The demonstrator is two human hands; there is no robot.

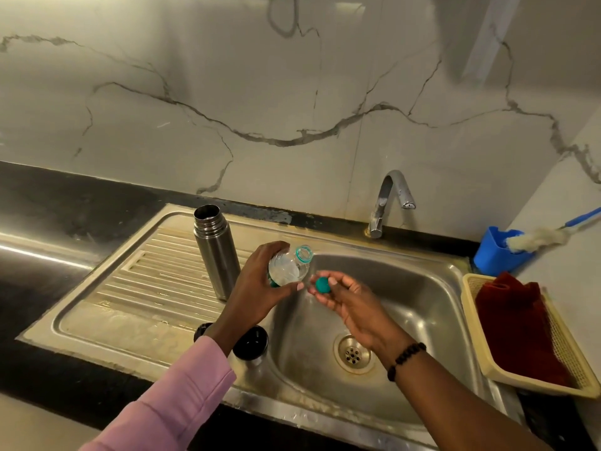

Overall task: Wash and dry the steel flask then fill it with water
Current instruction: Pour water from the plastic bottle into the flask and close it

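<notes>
Steel flask (216, 252) upright, uncapped, on drainboard; left hand (260, 281) grips plastic bottle (289, 266); right hand (348, 299) fingers pinch teal cap (322, 285).

Basin (422, 297) floor open, flask (216, 250) (upright) and cups (250, 341) crowd its left rim
</notes>
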